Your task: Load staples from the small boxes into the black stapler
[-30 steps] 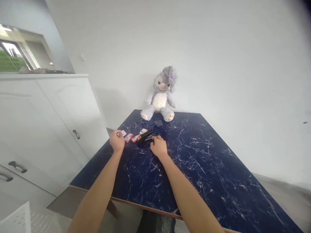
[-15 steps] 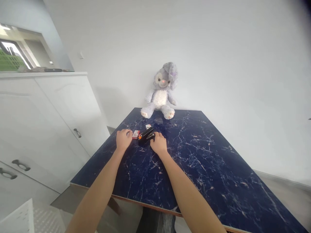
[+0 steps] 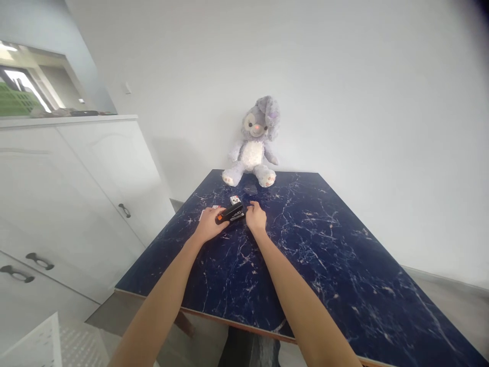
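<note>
My left hand (image 3: 211, 224) is closed around the left end of a black stapler (image 3: 231, 212) with an orange patch. The stapler lies tilted, its far end pointing up and right. Just right of that end is my right hand (image 3: 256, 216), fingers loosely apart, with nothing visible in it. A small white box (image 3: 235, 200) with red and dark marks stands behind the stapler. Mostly covered by my left hand, a red-and-white box (image 3: 216, 207) shows only at its edges.
A grey plush rabbit (image 3: 252, 148) sits at the far edge of the dark blue marbled table (image 3: 305, 244), against the wall. White cabinets (image 3: 76, 193) stand on the left. A white perforated basket (image 3: 57, 341) is at the lower left.
My left hand has moved right, over the red-and-white box, and taken hold of the stapler. My right hand has let go of the stapler's other end and shifted slightly right.
</note>
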Tool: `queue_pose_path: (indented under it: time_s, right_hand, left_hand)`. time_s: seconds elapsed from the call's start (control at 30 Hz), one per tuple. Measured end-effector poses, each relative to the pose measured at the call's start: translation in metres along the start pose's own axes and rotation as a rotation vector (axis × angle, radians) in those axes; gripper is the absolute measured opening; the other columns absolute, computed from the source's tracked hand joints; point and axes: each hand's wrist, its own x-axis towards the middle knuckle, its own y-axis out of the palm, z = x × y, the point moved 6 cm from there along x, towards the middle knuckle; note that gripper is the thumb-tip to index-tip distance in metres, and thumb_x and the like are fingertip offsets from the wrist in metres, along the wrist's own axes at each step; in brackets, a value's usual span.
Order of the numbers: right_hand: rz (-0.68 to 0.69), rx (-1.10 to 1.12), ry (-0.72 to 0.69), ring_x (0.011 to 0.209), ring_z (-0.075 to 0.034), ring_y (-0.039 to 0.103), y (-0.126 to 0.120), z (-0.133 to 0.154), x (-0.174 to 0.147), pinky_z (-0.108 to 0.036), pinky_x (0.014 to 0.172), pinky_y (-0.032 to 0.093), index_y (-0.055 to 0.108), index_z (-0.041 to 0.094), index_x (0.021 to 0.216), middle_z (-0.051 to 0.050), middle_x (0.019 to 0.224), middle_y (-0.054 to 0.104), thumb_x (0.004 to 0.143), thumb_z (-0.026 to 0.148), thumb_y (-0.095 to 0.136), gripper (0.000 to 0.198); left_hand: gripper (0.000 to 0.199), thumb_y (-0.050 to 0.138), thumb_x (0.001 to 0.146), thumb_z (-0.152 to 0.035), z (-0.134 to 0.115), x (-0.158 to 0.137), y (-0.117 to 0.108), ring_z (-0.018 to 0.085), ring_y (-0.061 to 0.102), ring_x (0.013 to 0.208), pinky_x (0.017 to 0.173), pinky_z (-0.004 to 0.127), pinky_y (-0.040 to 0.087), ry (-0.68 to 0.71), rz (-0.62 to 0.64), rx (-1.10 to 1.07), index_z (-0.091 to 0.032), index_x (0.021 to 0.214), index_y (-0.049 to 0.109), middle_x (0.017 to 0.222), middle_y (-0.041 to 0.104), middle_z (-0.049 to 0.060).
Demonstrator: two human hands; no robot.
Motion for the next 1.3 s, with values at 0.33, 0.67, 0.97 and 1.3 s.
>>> queue_pose_path:
  time_s: [0.33, 0.67, 0.97, 1.3]
  right_hand:
    - [0.116, 0.188, -0.044, 0.100, -0.022, 0.066, 0.018, 0.015, 0.043, -0.032, 0.092, 0.045, 0.068, 0.020, 0.121, -0.009, 0.106, 0.073, 0.102, 0.055, 0.015, 0.065]
    - [-0.063, 0.375, 0.010, 0.085, -0.022, 0.068, -0.008, -0.006, 0.020, -0.029, 0.083, 0.047, 0.074, 0.019, 0.087, -0.008, 0.083, 0.074, 0.101, 0.051, 0.013, 0.070]
    - [-0.070, 0.063, 0.014, 0.097, -0.021, 0.067, -0.029, -0.024, -0.017, -0.030, 0.090, 0.045, 0.064, 0.021, 0.116, -0.006, 0.103, 0.074, 0.093, 0.022, 0.038, 0.035]
    - [0.225, -0.101, -0.384, 0.123, -0.026, 0.051, -0.006, 0.002, -0.028, -0.037, 0.105, 0.037, 0.031, 0.016, 0.153, -0.009, 0.125, 0.067, 0.091, 0.028, 0.051, 0.066]
  left_hand:
    - [0.040, 0.032, 0.101, -0.039, 0.035, -0.013, -0.033, 0.023, 0.063, 0.102, 0.096, 0.040, 0.046, -0.255, -0.308, -0.143, -0.024, 0.113, 0.067, 0.098, 0.074, 0.005]
    - [0.041, 0.032, 0.101, -0.038, 0.028, -0.013, -0.023, 0.024, 0.061, 0.108, 0.102, 0.042, 0.044, -0.249, -0.278, -0.089, -0.024, 0.113, 0.069, 0.111, 0.072, 0.004]
    - [0.028, 0.066, 0.082, -0.036, 0.001, -0.008, -0.003, 0.026, 0.061, 0.107, 0.094, 0.040, 0.053, -0.031, -0.064, -0.045, -0.023, 0.106, 0.073, 0.103, 0.071, 0.008]
    - [0.039, 0.069, 0.080, -0.038, -0.003, -0.003, 0.002, 0.023, 0.065, 0.091, 0.090, 0.039, 0.053, -0.026, -0.018, -0.037, -0.023, 0.116, 0.067, 0.100, 0.070, 0.006]
